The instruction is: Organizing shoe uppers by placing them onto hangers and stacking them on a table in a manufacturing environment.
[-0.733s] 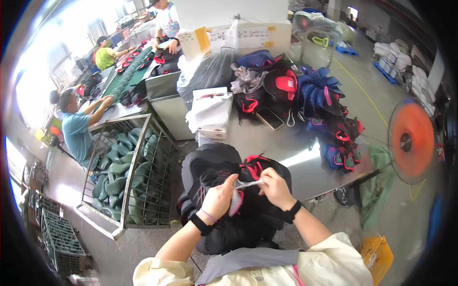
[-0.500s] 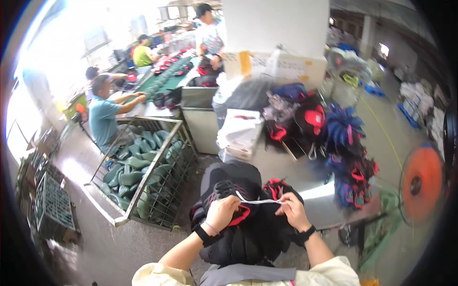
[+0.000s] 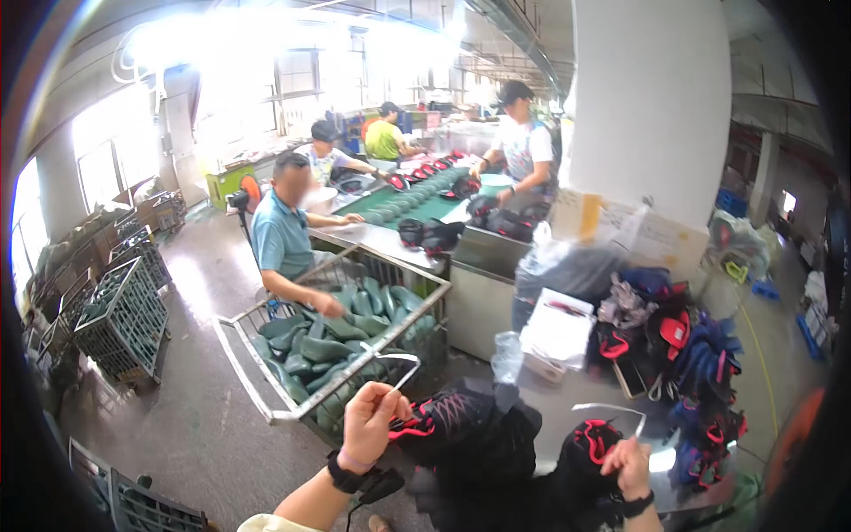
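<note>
The left hand (image 3: 370, 430) and right hand (image 3: 628, 467) each pinch a thin white lace (image 3: 611, 407), while the black, red-lined shoe upper (image 3: 454, 413) lies at the nearer left hand's three o'clock, lengthwise roughly eight-to-two.

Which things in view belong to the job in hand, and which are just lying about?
Job in hand:
left hand and right hand, each pinching a white strand
black-and-red shoe beside the left hand

Apparently just lying about:
phone
white papers
grey plastic bag
</note>
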Demonstrator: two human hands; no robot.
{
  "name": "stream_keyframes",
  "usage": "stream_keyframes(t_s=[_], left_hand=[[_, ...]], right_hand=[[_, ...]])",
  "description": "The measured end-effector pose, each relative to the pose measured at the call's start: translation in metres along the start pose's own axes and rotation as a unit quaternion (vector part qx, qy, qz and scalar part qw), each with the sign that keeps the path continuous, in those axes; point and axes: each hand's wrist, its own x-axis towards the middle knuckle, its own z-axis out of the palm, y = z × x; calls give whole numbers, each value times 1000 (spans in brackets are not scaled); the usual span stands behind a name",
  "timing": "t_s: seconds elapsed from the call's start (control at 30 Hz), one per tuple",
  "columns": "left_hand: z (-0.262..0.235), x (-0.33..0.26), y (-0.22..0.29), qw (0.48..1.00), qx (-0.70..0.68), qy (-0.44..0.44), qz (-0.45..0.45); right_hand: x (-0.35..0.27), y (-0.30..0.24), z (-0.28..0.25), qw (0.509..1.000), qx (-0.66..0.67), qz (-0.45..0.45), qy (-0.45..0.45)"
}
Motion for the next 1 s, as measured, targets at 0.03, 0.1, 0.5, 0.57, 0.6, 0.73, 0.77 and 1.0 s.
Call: stream_keyframes(t_s=[0.03, 0.1, 0.5, 0.57, 0.6, 0.73, 0.77, 1.0], left_hand=[[-23, 4, 16, 1000, 5, 7, 12], [-70, 1, 57, 995, 79, 26, 59], [-324, -161, 219, 868, 263, 381, 180], [-337, -203, 230, 845, 233, 464, 128], [-344, -218, 232, 795, 280, 516, 155], [-374, -250, 240, 713, 322, 609, 135], [-383, -255, 242, 701, 325, 621, 129], [-497, -246, 247, 712, 323, 621, 58]], right_hand=[[3, -22, 20, 998, -33, -35, -32], [7, -59, 61, 995, -25, -76, -67], [91, -75, 403, 904, 212, -184, -323], [86, -73, 477, 863, 252, -171, -404], [82, -71, 515, 845, 274, -166, -429], [62, -57, 636, 813, 383, -54, -436], [51, -50, 668, 797, 413, -33, -440], [1, 6, 848, 721, 417, 20, -553]])
